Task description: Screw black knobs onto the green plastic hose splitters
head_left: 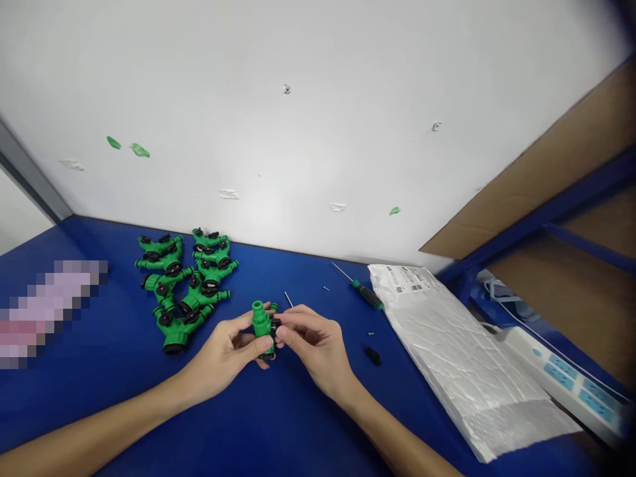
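Note:
My left hand (226, 351) is closed around a green Y-shaped hose splitter (260, 324), with one ribbed outlet pointing up. Against the splitter's side, the fingertips of my right hand (318, 341) pinch a small black valve knob (276, 325). Whether the knob is fixed to the splitter cannot be seen. A thin metal rod (289, 299) shows just beyond my right fingers, its other end hidden. To the right lie a small black part (372, 356) and a tiny screw (370, 333).
Several green splitters (179, 328) with black knobs stand in two rows at left. A screwdriver (368, 294) lies by a white padded mailer (447, 351) on the blue table (238, 424). Another screw (326, 288) lies farther back. A power strip (561, 377) is at right; a white wall (298, 146) rises behind.

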The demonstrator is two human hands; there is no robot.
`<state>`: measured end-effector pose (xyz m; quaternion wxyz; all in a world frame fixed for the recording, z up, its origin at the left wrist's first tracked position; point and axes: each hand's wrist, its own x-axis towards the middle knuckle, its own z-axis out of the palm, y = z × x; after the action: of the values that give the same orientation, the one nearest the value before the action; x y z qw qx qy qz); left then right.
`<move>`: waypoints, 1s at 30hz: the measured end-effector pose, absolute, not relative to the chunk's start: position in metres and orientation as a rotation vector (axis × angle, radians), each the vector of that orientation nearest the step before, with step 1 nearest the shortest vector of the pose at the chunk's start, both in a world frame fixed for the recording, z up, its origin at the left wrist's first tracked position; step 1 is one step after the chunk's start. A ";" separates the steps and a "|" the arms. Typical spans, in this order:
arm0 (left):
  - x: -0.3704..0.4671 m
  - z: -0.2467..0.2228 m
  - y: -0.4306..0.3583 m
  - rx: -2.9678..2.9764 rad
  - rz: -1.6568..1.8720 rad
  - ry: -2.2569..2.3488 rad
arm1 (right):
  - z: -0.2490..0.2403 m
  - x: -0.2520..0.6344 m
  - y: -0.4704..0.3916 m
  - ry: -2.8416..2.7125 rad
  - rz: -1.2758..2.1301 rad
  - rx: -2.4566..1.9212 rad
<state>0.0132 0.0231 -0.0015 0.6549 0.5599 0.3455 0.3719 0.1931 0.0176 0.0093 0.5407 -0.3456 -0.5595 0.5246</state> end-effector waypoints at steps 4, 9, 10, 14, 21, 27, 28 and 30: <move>0.013 0.002 0.021 1.339 0.830 0.831 | 0.007 0.194 0.017 -1.391 1.163 -0.849; 0.014 -0.001 0.021 1.425 0.838 0.820 | 0.004 0.193 0.015 -1.417 1.138 -0.867; 0.014 -0.001 0.021 1.439 0.845 0.825 | 0.004 0.193 0.014 -1.421 1.135 -0.872; 0.015 0.000 0.020 1.487 0.839 0.840 | 0.006 0.193 0.014 -1.400 1.199 -0.915; 0.010 0.004 0.021 1.589 0.803 0.877 | 0.011 0.196 0.016 -1.392 1.302 -0.943; 0.015 0.011 0.022 1.386 0.775 0.764 | 0.019 0.198 0.015 -1.413 1.225 -0.970; 0.016 0.011 0.022 1.370 0.790 0.785 | 0.019 0.198 0.016 -1.393 1.224 -0.975; 0.017 0.011 0.023 1.354 0.810 0.827 | 0.016 0.200 0.017 -1.359 1.224 -0.974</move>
<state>0.0166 0.0229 0.0111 0.6289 0.5909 0.3609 0.3536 0.1995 0.0172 0.0163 0.5097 -0.4046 -0.5641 0.5082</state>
